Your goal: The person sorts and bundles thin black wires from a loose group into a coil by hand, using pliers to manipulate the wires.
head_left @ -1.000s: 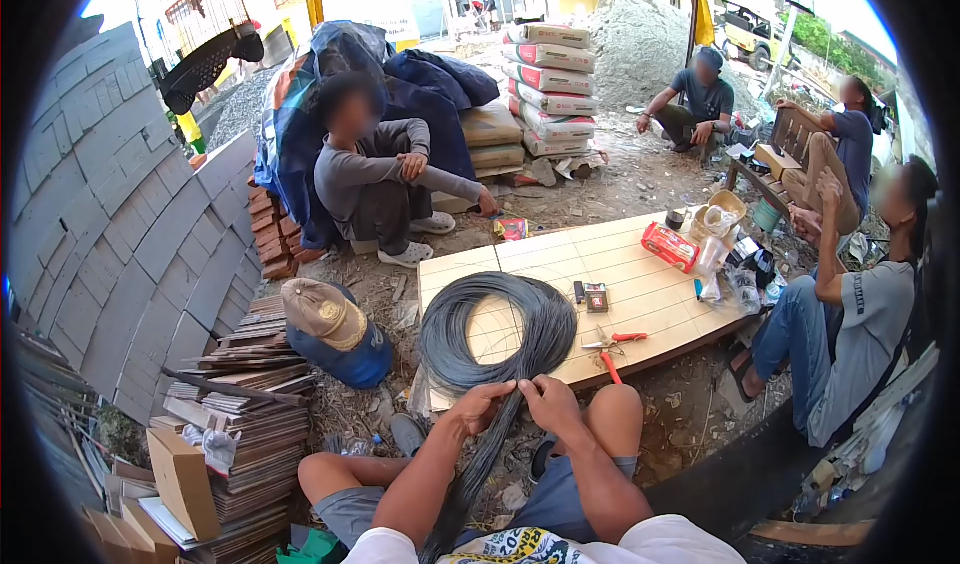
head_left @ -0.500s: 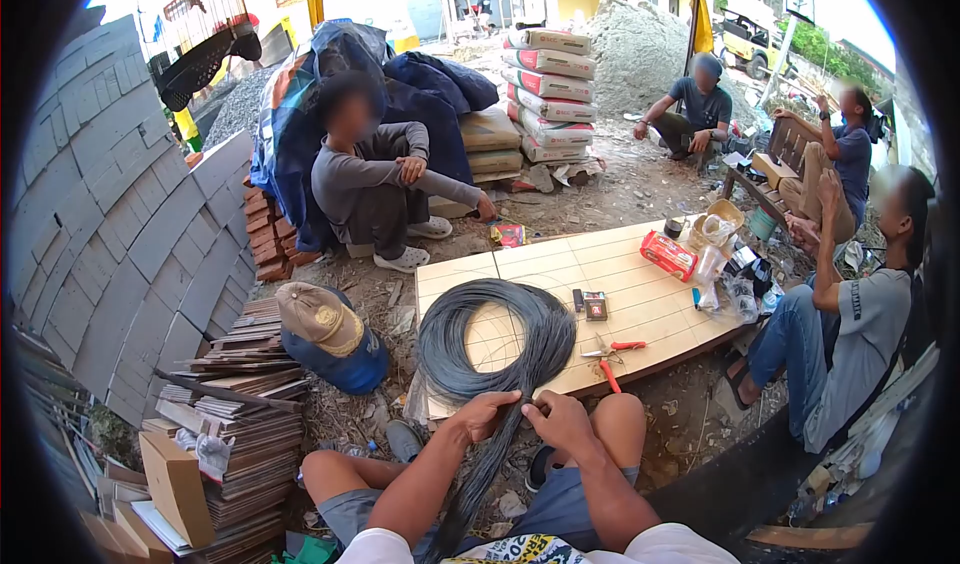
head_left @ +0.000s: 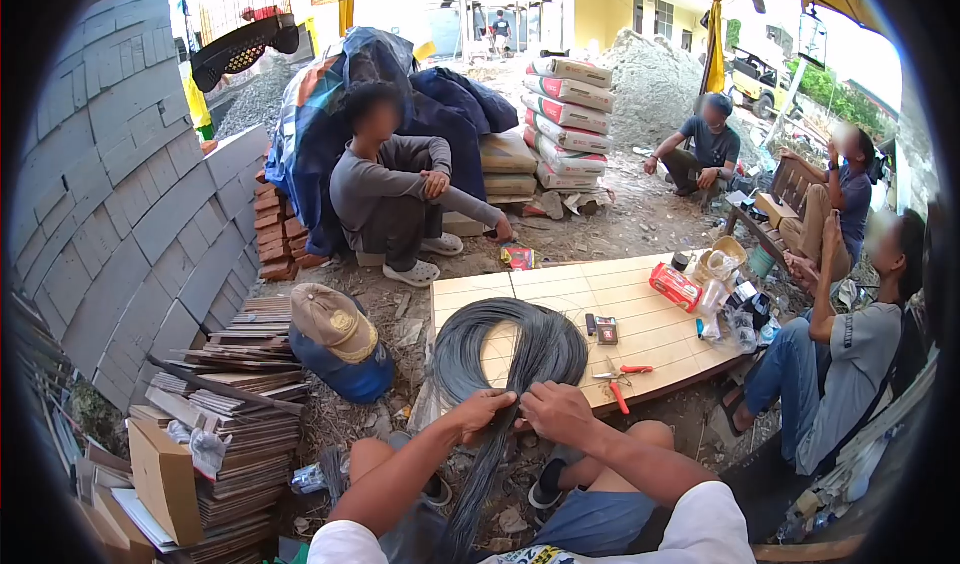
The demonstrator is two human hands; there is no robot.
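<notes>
Here, left hand (head_left: pixel 478 414), right hand (head_left: pixel 556 411): grip clamped on wire (head_left: pixel 548 352); sack labels (head_left: pixel 568 114) illegible.

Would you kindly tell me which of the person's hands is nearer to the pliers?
Right. The right hand is to the left of the pliers, apart from them; the left hand is farther left, at the wire.

Wire tail (head_left: pixel 480 494): lower end cut off by the bottom edge.
Right fingers (head_left: pixel 541 405): tips hidden, curled inward.
Blue object (head_left: pixel 357 376): upper part covered by the cap (head_left: pixel 338 322).
Birdcage (head_left: pixel 246 52): top cut off.
Four people (head_left: pixel 385 192): faces blurred.
Distant person (head_left: pixel 501 29): too small for detail.
</notes>
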